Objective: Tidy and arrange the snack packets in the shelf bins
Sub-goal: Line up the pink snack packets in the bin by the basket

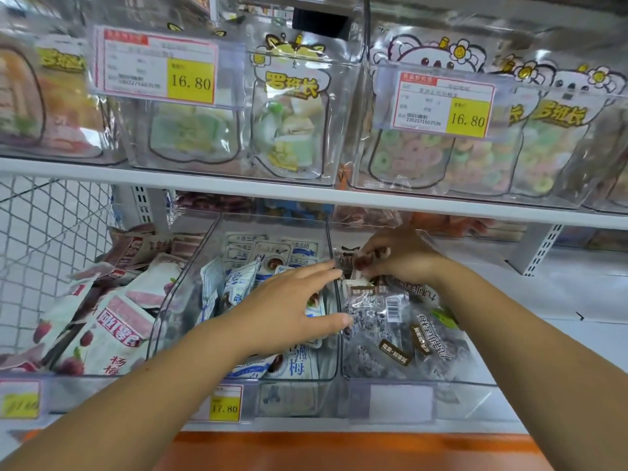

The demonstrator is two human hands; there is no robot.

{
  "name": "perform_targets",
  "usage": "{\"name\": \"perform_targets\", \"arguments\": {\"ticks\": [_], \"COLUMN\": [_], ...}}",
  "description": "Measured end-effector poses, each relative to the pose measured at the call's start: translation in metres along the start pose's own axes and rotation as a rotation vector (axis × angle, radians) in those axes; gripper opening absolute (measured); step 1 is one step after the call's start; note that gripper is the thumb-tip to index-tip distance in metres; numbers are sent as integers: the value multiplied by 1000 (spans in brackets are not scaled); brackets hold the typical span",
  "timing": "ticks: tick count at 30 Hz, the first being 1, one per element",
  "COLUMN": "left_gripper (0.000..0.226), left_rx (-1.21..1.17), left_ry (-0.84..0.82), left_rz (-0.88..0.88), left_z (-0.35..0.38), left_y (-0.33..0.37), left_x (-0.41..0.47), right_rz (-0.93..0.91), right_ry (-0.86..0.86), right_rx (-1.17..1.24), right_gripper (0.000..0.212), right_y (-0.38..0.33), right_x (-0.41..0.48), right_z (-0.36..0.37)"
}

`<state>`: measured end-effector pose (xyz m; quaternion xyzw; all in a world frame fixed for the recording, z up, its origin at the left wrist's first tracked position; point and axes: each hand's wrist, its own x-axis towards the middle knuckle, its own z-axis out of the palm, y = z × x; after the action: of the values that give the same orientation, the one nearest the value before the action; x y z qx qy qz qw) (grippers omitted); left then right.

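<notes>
A shopworker's two bare hands reach into clear shelf bins of snacks. The right hand (401, 256) has its fingers curled, pinching a small brown packet (363, 261) by its top edge at the back of the right bin (424, 396). Below that hand and nearer the worker, dark packets (380, 334) lie in a loose heap, some face up, some skewed.

The left hand (289, 304) is spread wide and grips nothing. Its fingers stretch toward the right hand and its thumb reaches to the clear wall between the bins, touching or nearly touching the dark heap; which, the view does not settle. Under its palm, blue-and-white packets (238, 280) stand unevenly in the middle bin (183, 283). Out past its wrist side, pink packets (112, 321) sprawl in the next bin along.

These look like light, soft film pouches with lumpy contents, likely to crinkle and slide over one another. The flat sealed edges at top or bottom seem the surest places to pinch; a grip on the glossy middle would probably slip. Squaring them up likely means gathering several between both palms.
</notes>
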<state>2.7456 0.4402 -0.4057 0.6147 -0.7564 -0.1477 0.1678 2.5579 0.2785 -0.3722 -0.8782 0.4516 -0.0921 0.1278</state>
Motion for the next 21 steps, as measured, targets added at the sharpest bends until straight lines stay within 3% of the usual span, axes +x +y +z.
{"name": "perform_targets", "arguments": {"ticks": [3,5,7,9,10,12,14,17,21], "left_gripper": [83,81,82,82,74,43,32,26,24], "left_rx": [-81,-180,-266,-377,-467,-672,-835,-980,-1028], "left_ry": [55,145,242,313,358,430,415,388,566], "left_rz": [-40,-69,-81,-75,-75,-97,-128,-198,-367], "left_z": [-2,-4,-6,-7,-8,-12,-18,-25,-44], "left_y": [6,12,18,23,23,23,24,16,-11], "left_x": [-1,-4,-4,-5,-6,-9,-15,-31,-58], "right_rz": [-152,-191,-207,-184,-184,-201,-185,-171,-179], "right_ry": [245,442,527,511,486,451,382,257,196], "right_rx": [141,226,318,436,509,627,723,698,664], "right_gripper": [26,24,23,14,9,19,8,23,40], "right_y": [-1,-12,-26,-41,-49,-62,-71,-76,-77], "right_x": [-20,-39,-56,-69,-73,-79,-82,-83,-79], "right_z": [-1,-2,-7,-13,-15,-13,-7,4,18]}}
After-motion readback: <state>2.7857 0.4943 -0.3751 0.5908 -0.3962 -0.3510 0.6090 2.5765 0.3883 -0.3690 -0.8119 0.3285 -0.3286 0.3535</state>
